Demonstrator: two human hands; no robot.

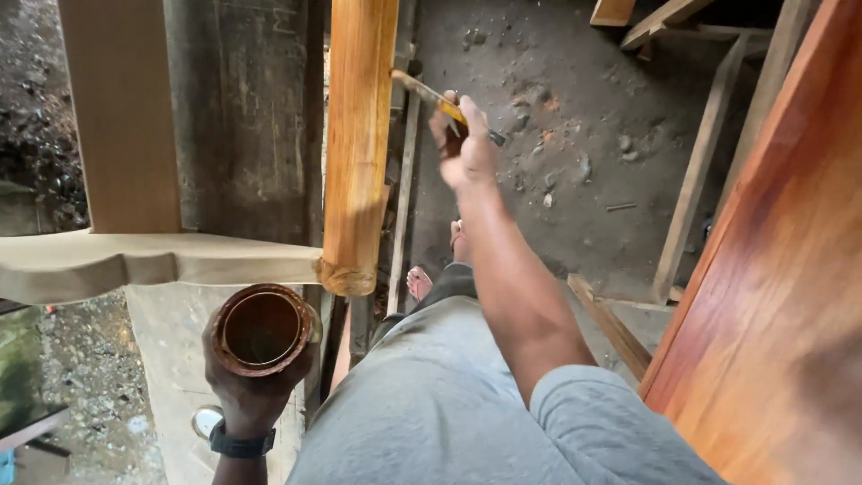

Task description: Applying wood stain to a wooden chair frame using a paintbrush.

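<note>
brush (429,94) in right hand (464,144) touching post (359,135); left hand (247,386) holds tin (262,328)

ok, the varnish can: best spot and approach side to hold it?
Grip the can around its side wall, coming from below and behind, as the left hand does now. It stands upright with an open, stained mouth, so fingers belong on the wall, clear of the rim. That leaves the top free for the brush in the right hand.
</note>
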